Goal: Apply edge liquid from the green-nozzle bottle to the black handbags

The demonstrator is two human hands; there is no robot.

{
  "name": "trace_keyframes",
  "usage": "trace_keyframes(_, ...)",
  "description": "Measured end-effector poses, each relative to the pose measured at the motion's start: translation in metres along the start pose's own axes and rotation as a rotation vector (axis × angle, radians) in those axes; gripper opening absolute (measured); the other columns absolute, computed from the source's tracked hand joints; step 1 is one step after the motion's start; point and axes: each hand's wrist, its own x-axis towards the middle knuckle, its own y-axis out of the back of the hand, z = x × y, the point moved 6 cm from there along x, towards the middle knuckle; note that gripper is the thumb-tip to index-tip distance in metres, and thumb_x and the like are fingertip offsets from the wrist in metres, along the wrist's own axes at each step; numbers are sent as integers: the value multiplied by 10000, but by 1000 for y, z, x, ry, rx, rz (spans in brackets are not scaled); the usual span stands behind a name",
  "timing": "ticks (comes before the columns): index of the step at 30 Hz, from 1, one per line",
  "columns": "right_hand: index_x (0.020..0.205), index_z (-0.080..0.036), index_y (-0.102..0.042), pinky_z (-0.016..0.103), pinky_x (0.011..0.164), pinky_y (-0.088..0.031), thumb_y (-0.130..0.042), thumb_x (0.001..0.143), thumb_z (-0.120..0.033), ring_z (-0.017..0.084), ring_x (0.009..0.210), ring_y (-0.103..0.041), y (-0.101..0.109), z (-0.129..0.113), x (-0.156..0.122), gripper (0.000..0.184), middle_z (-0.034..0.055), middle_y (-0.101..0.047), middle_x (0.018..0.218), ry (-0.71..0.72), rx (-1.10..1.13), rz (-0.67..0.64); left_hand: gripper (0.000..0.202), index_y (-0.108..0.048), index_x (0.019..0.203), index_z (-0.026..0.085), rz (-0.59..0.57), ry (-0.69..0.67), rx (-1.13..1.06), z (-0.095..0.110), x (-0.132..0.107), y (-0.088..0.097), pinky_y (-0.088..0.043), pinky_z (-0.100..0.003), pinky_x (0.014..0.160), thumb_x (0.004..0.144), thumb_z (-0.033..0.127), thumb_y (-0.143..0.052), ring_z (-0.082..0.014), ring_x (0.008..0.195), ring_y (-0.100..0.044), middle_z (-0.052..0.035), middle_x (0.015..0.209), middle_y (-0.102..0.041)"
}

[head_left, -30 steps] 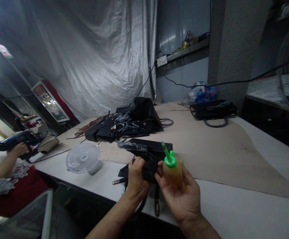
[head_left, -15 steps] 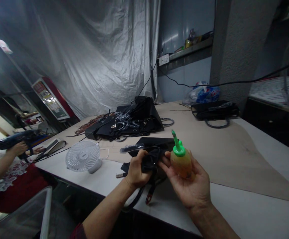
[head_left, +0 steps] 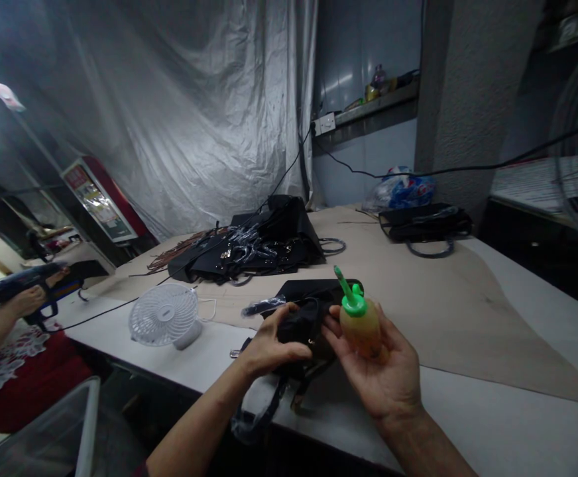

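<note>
**Q:** State of the hands, and the risks?

**A:** Lower centre of the frame, the left hand (head_left: 274,341) holds the black bag (head_left: 306,324) between its thumb and fingers, the thumb stretched along the near side. A slack hold there could, in my judgement, let the bag slip over the near edge of the table (head_left: 498,414); a wrapped handle (head_left: 252,427) hangs below it. Just to the right, the right hand (head_left: 383,371) cups the squeeze bottle (head_left: 361,328), fingertips against the bag, green nozzle tilted up and left. Unintended palm pressure could force out the amber contents and mark the bag.

**Q:** Counts, left to right?

**A:** Far left: one co-worker's hand (head_left: 25,301), one dark tool (head_left: 0,286). Left of centre: one white fan (head_left: 162,315). Centre: one heap of black bags (head_left: 289,232), number obscured by overlap. Lower centre: one bag, one bottle, two hands. Right: one separate bag (head_left: 423,228).
</note>
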Motion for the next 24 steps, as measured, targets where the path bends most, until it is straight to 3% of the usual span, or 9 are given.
trace_keyframes(2,970,-167,-794,499,912,-668,-979,674,-314,321,954,-782,1,0,-1,379,140,-799,1011,9,0,22,903,-605,1259,213,24,74,131,10,0,-6,-534,-360,831,519,600,-948,-294,990,-680,-51,1047,-739)
trace_keyframes(3,963,-173,-791,491,902,-673,-977,679,-313,314,950,-782,2,1,-1,367,127,-801,1002,13,-4,35,900,-606,1260,215,45,112,198,16,0,-8,-531,-358,814,517,586,-954,-298,976,-690,-54,1040,-746)
trace_keyframes(6,989,-184,-789,502,893,-677,-973,696,-328,313,963,-781,7,5,-4,375,102,-803,990,19,-21,80,646,-626,1196,220,93,177,391,28,0,-16,-489,-336,702,669,514,-857,-287,851,-719,-58,954,-765)
trace_keyframes(10,994,-178,-783,516,840,-688,-977,671,-297,308,934,-782,11,8,-10,395,100,-804,1018,4,-53,133,212,-688,940,219,61,127,540,29,4,-19,-443,-313,647,776,348,-724,-267,784,-724,-54,855,-769)
trace_keyframes(12,975,-169,-777,594,867,-672,-980,636,-292,365,990,-774,10,3,-13,414,115,-800,1055,-8,-70,129,104,-713,862,212,76,79,525,26,9,-10,-452,-297,647,785,280,-694,-241,764,-719,-34,797,-750)
trace_keyframes(15,933,-168,-761,696,937,-620,-962,604,-308,477,1131,-721,4,-19,-18,410,138,-791,1101,8,-100,82,138,-730,872,197,135,21,507,25,21,19,-457,-270,635,760,181,-652,-195,716,-684,0,746,-700)
trace_keyframes(20,957,-203,-747,694,958,-611,-810,738,-339,470,1226,-680,4,-73,-29,265,148,-783,1047,162,-93,158,84,-665,757,201,124,-61,581,35,45,64,-495,-260,741,716,128,-670,-185,835,-660,-5,859,-667)
trace_keyframes(24,1058,-191,-764,643,871,-663,-758,766,-346,467,1197,-695,15,-94,-44,330,220,-747,1203,202,-93,269,98,-654,813,219,109,-75,646,44,56,76,-496,-285,737,754,142,-670,-207,788,-665,3,793,-668)
